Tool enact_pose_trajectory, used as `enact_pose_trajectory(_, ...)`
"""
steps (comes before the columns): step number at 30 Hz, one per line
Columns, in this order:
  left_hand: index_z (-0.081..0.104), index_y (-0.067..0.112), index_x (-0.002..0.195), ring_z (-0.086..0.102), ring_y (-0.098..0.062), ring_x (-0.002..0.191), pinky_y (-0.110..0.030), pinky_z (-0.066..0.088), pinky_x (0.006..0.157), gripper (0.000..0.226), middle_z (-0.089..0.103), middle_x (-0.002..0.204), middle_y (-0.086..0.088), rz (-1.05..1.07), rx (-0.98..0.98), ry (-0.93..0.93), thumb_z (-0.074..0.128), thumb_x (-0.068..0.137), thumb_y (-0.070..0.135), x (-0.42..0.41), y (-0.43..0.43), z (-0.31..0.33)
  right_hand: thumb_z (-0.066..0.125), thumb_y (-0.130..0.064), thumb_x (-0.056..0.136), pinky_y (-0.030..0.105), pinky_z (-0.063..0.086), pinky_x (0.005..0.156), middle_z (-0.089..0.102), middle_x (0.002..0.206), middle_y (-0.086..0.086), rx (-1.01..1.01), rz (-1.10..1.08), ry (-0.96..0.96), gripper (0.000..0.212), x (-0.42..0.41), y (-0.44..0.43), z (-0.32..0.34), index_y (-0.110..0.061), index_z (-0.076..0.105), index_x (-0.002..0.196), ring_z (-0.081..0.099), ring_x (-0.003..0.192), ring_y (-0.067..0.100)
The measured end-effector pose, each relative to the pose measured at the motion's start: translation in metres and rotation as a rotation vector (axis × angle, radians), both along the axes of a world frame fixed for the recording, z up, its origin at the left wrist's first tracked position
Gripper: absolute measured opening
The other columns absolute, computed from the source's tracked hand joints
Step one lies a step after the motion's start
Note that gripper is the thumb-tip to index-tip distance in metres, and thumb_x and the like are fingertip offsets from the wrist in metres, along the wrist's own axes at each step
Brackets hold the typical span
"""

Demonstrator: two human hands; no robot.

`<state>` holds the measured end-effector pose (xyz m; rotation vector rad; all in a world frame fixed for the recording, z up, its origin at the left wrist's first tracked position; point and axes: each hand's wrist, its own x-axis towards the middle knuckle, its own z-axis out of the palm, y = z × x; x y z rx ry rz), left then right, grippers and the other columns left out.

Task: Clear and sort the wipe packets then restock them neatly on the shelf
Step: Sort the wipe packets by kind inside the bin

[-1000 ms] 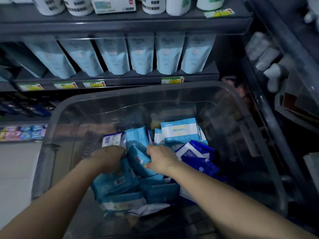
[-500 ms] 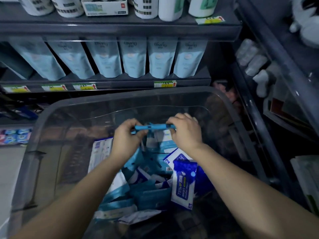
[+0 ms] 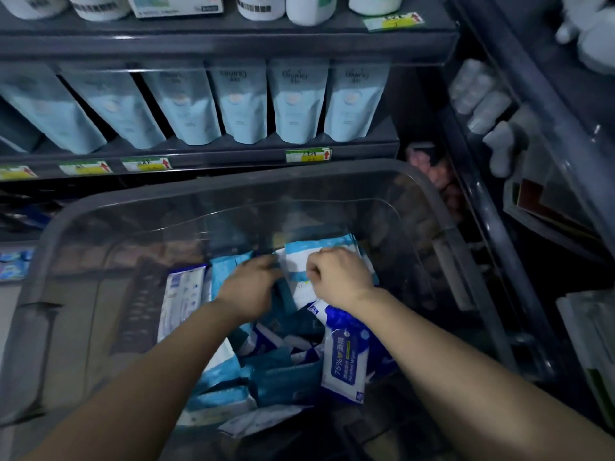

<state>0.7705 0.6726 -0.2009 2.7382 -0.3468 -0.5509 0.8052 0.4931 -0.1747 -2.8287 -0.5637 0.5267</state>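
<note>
Observed: both hands are down inside the clear bin [image 3: 233,191], working at the far end of a loose heap of wipe packets [image 3: 286,377].

The right hand [image 3: 339,277] has its fingers curled and appears to pinch the near edge of a white-and-blue packet [image 3: 299,261], which lies flat on top of the heap against the bin's far wall. The left hand [image 3: 253,287] reaches to that packet's left edge. Its fingertips are blurred, so I cannot tell whether it grips or only touches.

A dark blue alcohol-wipe packet [image 3: 346,357] leans upright just under the right wrist. The shelf [image 3: 233,156] stands beyond the bin, with pale blue pouches [image 3: 296,101] in a row.

Judgement: the step in hand is sorting, gathering like packets together inside the bin. Restocking has not begun.

Recommendations:
- Take the packet by both short edges and keep it flat, since soft packs buckle if held by one corner.
- Square each packet onto its own kind, labels facing the same way.
- Mind the right forearm, as the leaning dark blue packet could topple into the sorted group.
- Lift packets clear rather than dragging them. The heap is loose and will slide.
</note>
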Motion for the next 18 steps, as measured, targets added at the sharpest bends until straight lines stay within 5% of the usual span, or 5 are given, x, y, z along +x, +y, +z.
enact_pose_trajectory(2,0.065,0.026,0.114,0.046,-0.023,0.128,-0.034,0.034,0.103,0.049,0.052,0.133,0.002,-0.009,0.037,-0.046,0.037,0.073,0.027,-0.005,0.013,0.004,0.054,-0.022,0.091,0.033,0.050,0.082,0.069,0.106,0.001,0.057,0.097,0.207,0.017,-0.011,0.012,-0.005,-0.024,0.070,0.095,0.060,0.102,0.025)
enact_pose_trajectory(4,0.056,0.030,0.126,0.033,-0.017,0.137,-0.040,0.021,0.113,0.052,0.045,0.139,0.006,-0.144,0.137,0.057,0.043,0.078,0.042,-0.014,0.021,0.004,0.054,-0.022,0.092,0.036,0.048,0.092,0.064,0.121,0.003,0.009,0.230,0.396,0.024,-0.022,0.022,-0.015,-0.024,0.066,0.112,0.056,0.112,0.026)
enact_pose_trajectory(8,0.053,0.031,0.126,0.033,-0.014,0.133,-0.042,0.015,0.113,0.044,0.040,0.136,0.007,-0.196,0.395,0.060,0.052,0.087,0.050,-0.022,0.035,0.006,0.057,-0.028,0.090,0.044,0.035,0.105,0.041,0.145,0.002,-0.256,0.492,0.298,0.047,-0.035,0.028,-0.033,-0.018,0.048,0.135,0.040,0.130,0.028)
enact_pose_trajectory(13,0.055,0.027,0.123,0.040,-0.022,0.123,-0.044,0.022,0.104,0.042,0.049,0.124,-0.001,-0.160,0.424,-0.010,0.048,0.089,0.050,-0.025,0.025,0.008,0.060,-0.023,0.088,0.040,0.030,0.102,0.040,0.140,0.005,-0.242,0.386,0.125,0.049,-0.042,0.035,-0.035,-0.014,0.046,0.134,0.037,0.128,0.025)
enact_pose_trajectory(18,0.056,0.027,0.123,0.042,-0.023,0.120,-0.041,0.024,0.101,0.035,0.051,0.124,-0.002,-0.124,0.416,0.066,0.045,0.093,0.043,-0.032,0.009,-0.003,0.056,-0.015,0.090,0.038,0.041,0.078,0.046,0.126,0.010,-0.224,0.236,0.314,0.043,-0.034,0.042,-0.041,-0.017,0.041,0.131,0.048,0.115,0.032)
